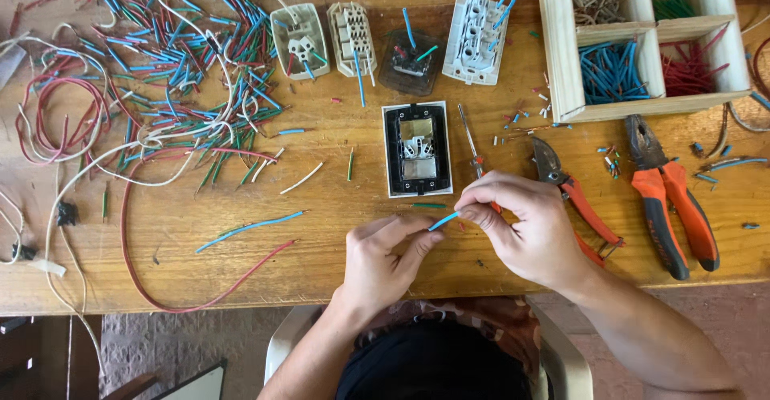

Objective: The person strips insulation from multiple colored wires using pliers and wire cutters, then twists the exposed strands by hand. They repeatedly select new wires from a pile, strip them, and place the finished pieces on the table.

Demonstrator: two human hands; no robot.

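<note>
Both forearms rose from six o'clock, converging. The left hand (383, 257) lay curled, thumb and forefinger pinched toward two o'clock. The right hand (525, 228) arched at three o'clock, fingertips (469, 208) pinched toward nine o'clock.

A single head-worn camera looks almost straight down from above the seated person. The wooden table (337, 208) fills most of the frame, its near edge running across the lower part, with the person's lap and chair below it. The view sits close, at arm's reach. No second view shares the scene.
</note>
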